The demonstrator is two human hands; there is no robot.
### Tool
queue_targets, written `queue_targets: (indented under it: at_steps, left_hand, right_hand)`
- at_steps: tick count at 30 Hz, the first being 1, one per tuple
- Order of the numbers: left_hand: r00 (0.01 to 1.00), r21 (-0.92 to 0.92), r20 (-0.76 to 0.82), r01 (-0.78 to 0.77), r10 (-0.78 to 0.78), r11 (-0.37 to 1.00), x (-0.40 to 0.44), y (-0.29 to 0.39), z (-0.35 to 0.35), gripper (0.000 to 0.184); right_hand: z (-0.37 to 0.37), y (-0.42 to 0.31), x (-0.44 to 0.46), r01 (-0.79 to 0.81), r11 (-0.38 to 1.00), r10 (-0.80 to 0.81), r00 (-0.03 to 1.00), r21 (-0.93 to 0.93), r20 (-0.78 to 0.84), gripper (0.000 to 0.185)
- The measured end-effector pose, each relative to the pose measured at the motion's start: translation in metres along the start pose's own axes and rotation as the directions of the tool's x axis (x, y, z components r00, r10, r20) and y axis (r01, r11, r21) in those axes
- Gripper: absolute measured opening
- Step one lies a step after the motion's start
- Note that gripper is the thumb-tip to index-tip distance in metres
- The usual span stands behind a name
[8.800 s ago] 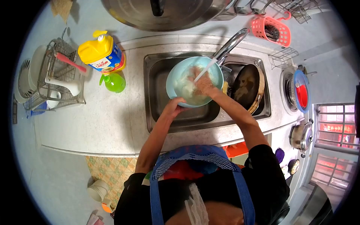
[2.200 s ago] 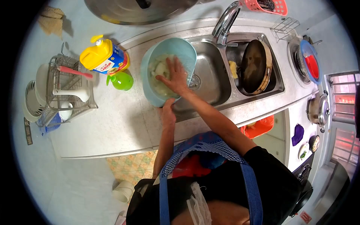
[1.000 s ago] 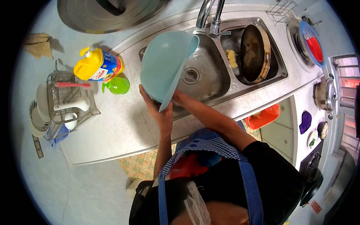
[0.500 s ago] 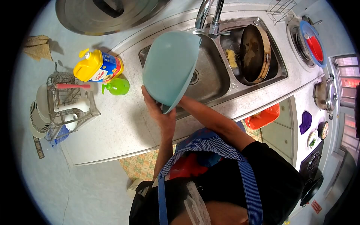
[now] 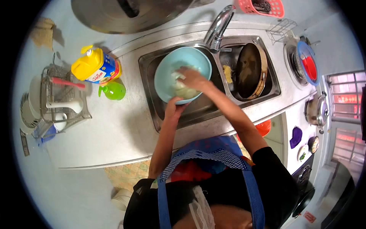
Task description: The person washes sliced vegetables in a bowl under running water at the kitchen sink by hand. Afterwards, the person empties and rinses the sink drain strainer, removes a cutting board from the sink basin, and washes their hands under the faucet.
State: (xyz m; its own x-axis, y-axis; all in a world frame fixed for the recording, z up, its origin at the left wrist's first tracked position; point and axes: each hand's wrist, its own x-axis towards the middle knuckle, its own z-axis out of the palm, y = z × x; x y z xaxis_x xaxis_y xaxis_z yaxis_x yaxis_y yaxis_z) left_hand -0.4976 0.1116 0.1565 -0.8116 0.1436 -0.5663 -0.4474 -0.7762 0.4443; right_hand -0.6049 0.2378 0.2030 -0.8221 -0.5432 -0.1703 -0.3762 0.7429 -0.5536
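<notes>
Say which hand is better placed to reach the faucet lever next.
Right, probably: the right hand is inside the light-blue bowl, nearer the faucet lever, while the left hand holds the bowl's near edge.

The right hand is blurred; pale contents of the bowl cannot be recognised. The top edge cuts the pink basket.

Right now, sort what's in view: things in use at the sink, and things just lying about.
In use:
- pale blue bowl, held by the left hand
- pale contents, under the right hand
- left sink basin, below the bowl

Lying about:
- yellow Labour pump jug
- green pump bottle
- dark pan
- yellow sponge-like piece
</notes>
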Motion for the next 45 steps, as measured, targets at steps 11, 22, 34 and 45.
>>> queue_targets:
  at_steps: [11,22,34,45]
  left_hand:
    - [0.986,0.092,0.163,0.018,-0.033,0.996,0.039,-0.009,0.019,0.052]
    - [0.982,0.070,0.185,0.031,-0.043,0.997,0.055,0.010,0.010,0.052]
    - [0.950,0.057,0.197,0.236,-0.242,0.970,0.048,-0.007,-0.002,0.052]
    - [0.985,0.178,0.091,0.128,-0.146,0.976,0.032,0.028,-0.024,0.054]
  right_hand:
    - [-0.118,0.116,0.016,-0.272,0.957,0.288,0.828,0.105,-0.480,0.026]
    - [-0.076,0.167,-0.004,-0.371,0.697,0.246,0.928,-0.614,-0.281,0.025]
    - [-0.014,0.078,0.056,-0.124,-0.379,0.290,0.925,0.917,0.245,0.016]
    - [0.022,0.036,0.004,0.494,0.863,-0.446,0.843,-0.104,0.300,0.044]
